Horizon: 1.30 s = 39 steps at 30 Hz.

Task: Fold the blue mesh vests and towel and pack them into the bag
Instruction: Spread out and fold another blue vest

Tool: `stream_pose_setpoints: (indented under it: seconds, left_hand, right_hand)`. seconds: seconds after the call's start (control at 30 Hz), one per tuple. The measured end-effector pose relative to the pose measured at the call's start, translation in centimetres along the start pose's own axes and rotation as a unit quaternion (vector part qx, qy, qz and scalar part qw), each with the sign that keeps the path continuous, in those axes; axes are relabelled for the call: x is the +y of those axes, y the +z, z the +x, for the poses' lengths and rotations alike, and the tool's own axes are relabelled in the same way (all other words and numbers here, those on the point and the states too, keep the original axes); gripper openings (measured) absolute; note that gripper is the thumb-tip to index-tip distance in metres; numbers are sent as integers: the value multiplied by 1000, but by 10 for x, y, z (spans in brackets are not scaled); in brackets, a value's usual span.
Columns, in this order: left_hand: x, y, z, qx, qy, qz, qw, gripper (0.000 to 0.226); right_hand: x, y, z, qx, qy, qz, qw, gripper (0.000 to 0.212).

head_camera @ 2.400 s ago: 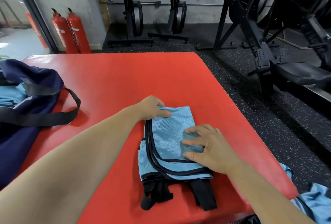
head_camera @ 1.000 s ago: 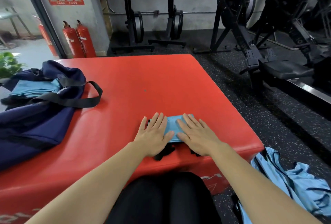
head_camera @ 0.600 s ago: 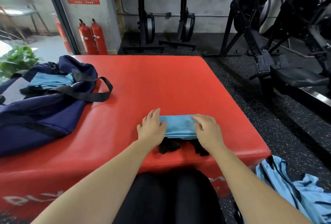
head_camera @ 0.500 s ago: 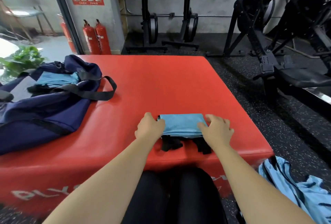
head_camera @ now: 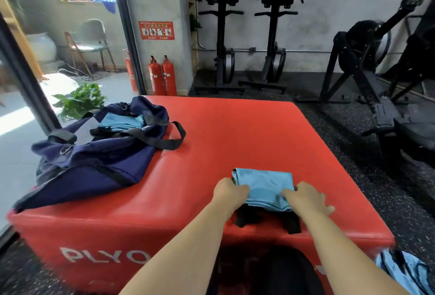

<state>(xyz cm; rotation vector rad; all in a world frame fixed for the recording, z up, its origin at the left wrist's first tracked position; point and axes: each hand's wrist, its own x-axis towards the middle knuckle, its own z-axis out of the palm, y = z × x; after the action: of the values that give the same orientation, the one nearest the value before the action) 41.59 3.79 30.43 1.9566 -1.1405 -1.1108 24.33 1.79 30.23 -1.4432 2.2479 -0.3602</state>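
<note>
**A:** Head camera: what is the biggest thing in it?

**B:** A red box (head_camera: 223, 134), padded, with white letters on its near side. Call the person's own place 6 o'clock.

**A:** And the bag?

**B:** A navy bag (head_camera: 94, 169) lies slumped on the box at about 9 o'clock, with its mouth open. Some folded blue cloth (head_camera: 120, 121) shows inside at its far end. A black carry strap (head_camera: 170, 142) loops out onto the red top toward 3 o'clock.

**A:** Anything off the box?

**B:** Two red fire extinguishers (head_camera: 162, 75) stand against a pillar at 11 o'clock. A leafy plant (head_camera: 80, 101) sits on the floor at 10 o'clock, behind the bag. Some loose blue vests (head_camera: 404, 268) lie heaped on the floor at 4 o'clock, cut off by the frame edge.

**A:** Where is the piece in hand?

**B:** A folded vest (head_camera: 266, 185), light blue, lies on the box at 6 o'clock. It is close to the near edge and well apart from the bag.

**A:** The hands?

**B:** The left hand (head_camera: 229, 192) is at the vest's 9 o'clock end, with its fingers curled in over the cloth and gripping it. The right hand (head_camera: 306, 198) is at the 3 o'clock end. Its thumb lies across the top of the cloth and pinches it. The other fingers (head_camera: 326, 208) spread out past that end. They are blurred, so I cannot tell whether any go under the cloth.

**A:** And the smallest thing?

**B:** Black straps (head_camera: 247, 217) stick out from under the vest toward 6 o'clock and lie on the box's rounded near edge.
</note>
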Motion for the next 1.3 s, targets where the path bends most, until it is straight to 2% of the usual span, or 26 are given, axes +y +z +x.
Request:
stream_pose_setpoints:
  seconds: [0.1,0.2,0.3,0.43,0.6,0.7,0.83,0.97,1.1,1.2,1.3]
  left_hand:
    - [1,-25,-8,-6,14,-64,998,26]
    - [-1,-64,-8,11,32,-72,997,29]
    - [-3,-114,-1,45,52,-61,996,26]
    - [-2,-192,13,86,80,-34,993,21]
    - [-4,-291,38,130,98,-36,986,8]
    - [-16,-346,59,150,89,-22,985,27]
    - [-36,-409,94,164,56,-10,985,11]
    - [-44,-461,147,201,46,-14,978,13]
    - [-53,-477,200,225,46,-11,973,13]
    - [-63,-471,234,234,57,28,970,4]
    - [-74,-464,262,241,62,42,968,6]
  right_hand:
    - [-12,1,-1,-8,-23,21,999,24]
    - [-42,2,-8,-20,-64,56,996,32]
    - [-85,10,-18,-15,-118,103,988,36]
    - [-153,23,-39,-17,-158,184,970,29]
    - [-250,40,-65,-28,-215,223,950,22]
    - [-303,58,-77,-33,-233,179,955,19]
    - [-372,89,-83,-46,-264,124,956,13]
    - [-444,109,-75,-37,-300,102,948,15]
    - [-488,138,-49,-13,-304,78,949,15]
    - [-500,162,-26,14,-304,43,952,11]
    - [-501,184,-9,32,-318,17,947,10]
